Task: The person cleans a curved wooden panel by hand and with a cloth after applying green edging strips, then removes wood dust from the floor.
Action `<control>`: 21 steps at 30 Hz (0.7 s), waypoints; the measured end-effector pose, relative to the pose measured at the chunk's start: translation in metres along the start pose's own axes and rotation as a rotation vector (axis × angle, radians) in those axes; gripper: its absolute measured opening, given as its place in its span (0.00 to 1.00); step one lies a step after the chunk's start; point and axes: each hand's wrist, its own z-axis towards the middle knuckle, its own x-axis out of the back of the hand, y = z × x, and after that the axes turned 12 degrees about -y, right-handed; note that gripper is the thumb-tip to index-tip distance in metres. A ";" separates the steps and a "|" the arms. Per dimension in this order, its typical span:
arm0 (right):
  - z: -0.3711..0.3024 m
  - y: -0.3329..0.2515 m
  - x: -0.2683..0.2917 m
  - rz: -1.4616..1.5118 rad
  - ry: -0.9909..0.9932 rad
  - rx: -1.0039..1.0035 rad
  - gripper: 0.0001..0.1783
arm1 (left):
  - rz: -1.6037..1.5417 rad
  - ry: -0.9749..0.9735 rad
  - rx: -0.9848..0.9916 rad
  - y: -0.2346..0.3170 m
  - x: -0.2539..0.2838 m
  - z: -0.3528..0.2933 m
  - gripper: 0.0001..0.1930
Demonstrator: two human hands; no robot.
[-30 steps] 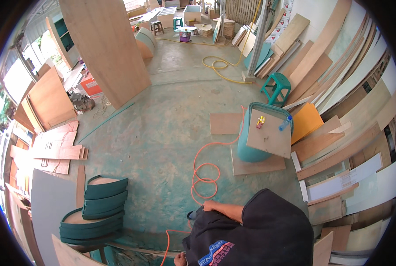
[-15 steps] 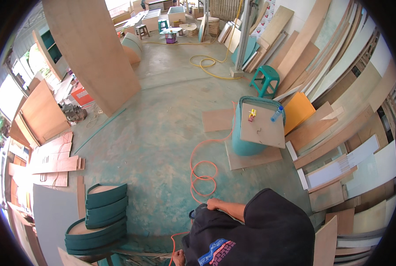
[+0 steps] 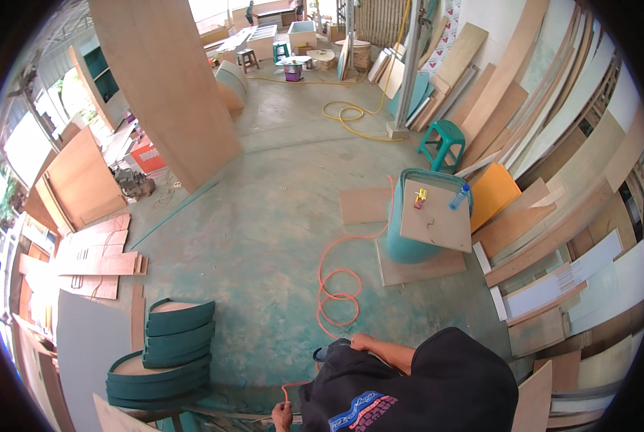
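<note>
My left hand is at the bottom edge, its fingers closed round a thin orange hose. The hose runs under my dark shirt and reappears on the floor ahead in loose loops. My right hand is closed beside the dark cloth over my lap; whatever it grips, if anything, is hidden. A dark blue rounded piece, too covered to name, shows just left of that hand. To the left, dark green curved panels are stacked on a support.
A teal drum-shaped piece ahead right carries a board with a small yellow item and a blue bottle. Behind it stands a green stool. Boards lean along the right wall; a tall plywood sheet stands ahead left.
The whole view has shifted, so surroundings sit slightly lower and further right. My left hand has moved a little out from my body along the hose. My right hand stays by my lap.
</note>
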 end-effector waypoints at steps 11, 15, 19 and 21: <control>0.063 0.048 -0.019 -0.239 -0.050 0.404 0.25 | 0.002 0.075 0.026 0.016 0.004 -0.057 0.23; 0.048 0.037 0.005 -0.262 -0.198 0.512 0.20 | -0.101 0.195 0.034 0.046 0.030 -0.086 0.24; 0.046 -0.030 0.012 -0.116 -0.441 0.115 0.17 | -0.238 0.418 0.274 0.016 -0.019 -0.122 0.23; 0.054 -0.057 0.024 -0.132 -0.476 0.057 0.16 | -0.294 0.528 0.314 0.023 -0.027 -0.141 0.21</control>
